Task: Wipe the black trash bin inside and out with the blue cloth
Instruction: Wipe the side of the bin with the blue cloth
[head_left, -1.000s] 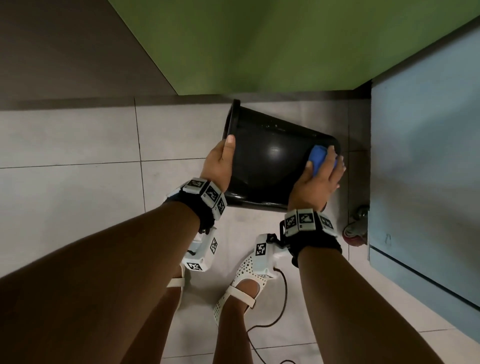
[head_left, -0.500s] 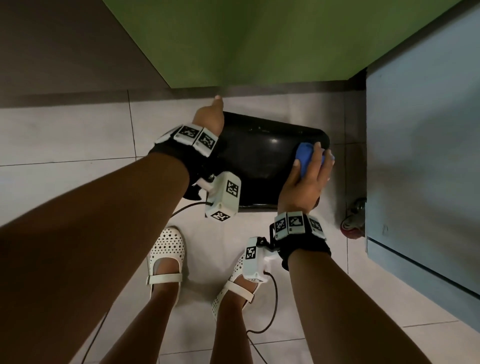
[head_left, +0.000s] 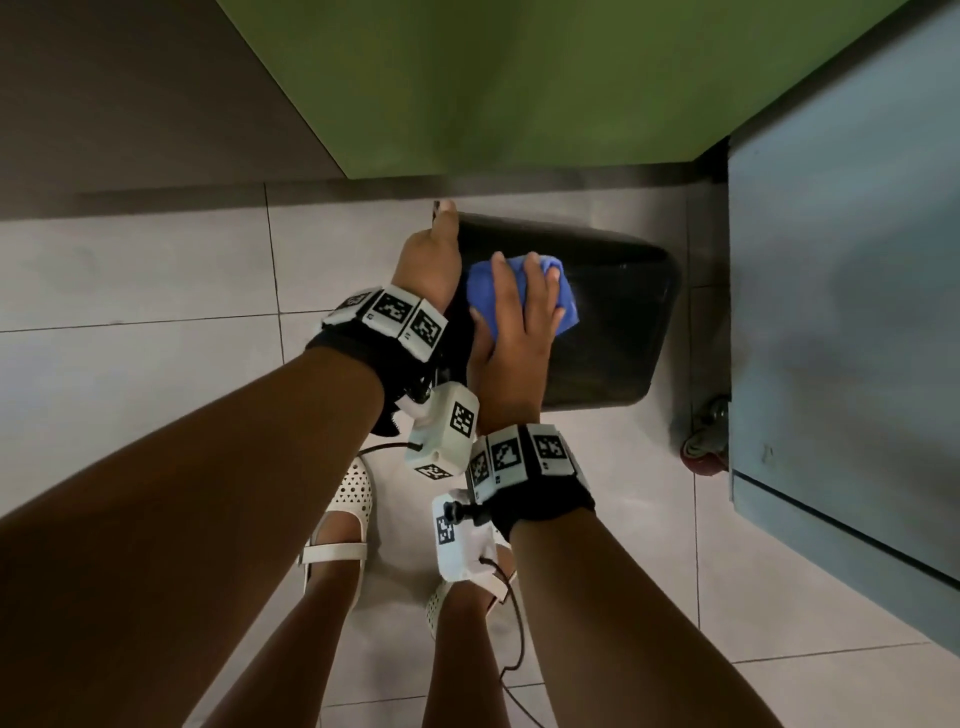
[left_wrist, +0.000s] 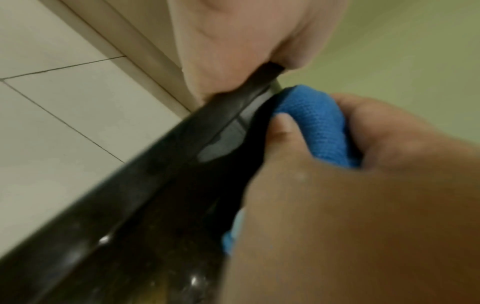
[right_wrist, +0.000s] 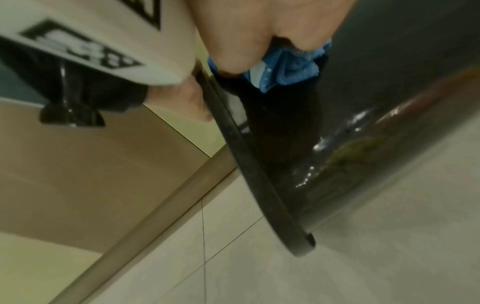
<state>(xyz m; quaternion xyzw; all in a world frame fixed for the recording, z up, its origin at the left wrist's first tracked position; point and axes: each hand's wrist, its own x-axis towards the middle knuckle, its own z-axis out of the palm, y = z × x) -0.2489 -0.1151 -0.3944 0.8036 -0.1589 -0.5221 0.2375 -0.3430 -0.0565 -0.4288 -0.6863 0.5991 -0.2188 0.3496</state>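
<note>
The black trash bin (head_left: 613, 322) is held on its side above the tiled floor, rim to the left and base to the right. My left hand (head_left: 434, 260) grips the rim (left_wrist: 161, 156) at its upper left, thumb on the outside. My right hand (head_left: 519, 322) presses the bunched blue cloth (head_left: 566, 306) against the bin's outer wall close to the rim. The left wrist view has the cloth (left_wrist: 322, 125) wrapped under my right fingers beside the rim. In the right wrist view the cloth (right_wrist: 291, 67) sits between my fingers and the glossy wall (right_wrist: 363, 131).
A green wall (head_left: 519, 83) rises behind the bin. A pale blue cabinet (head_left: 852, 312) on a red caster (head_left: 706, 447) stands close on the right. My feet in white shoes (head_left: 348, 509) and a trailing cable (head_left: 514, 639) are below the bin.
My right hand has slid the cloth leftward along the bin's outside, from the base end to near the rim. My left hand shifted from the rim's lower side to its upper part.
</note>
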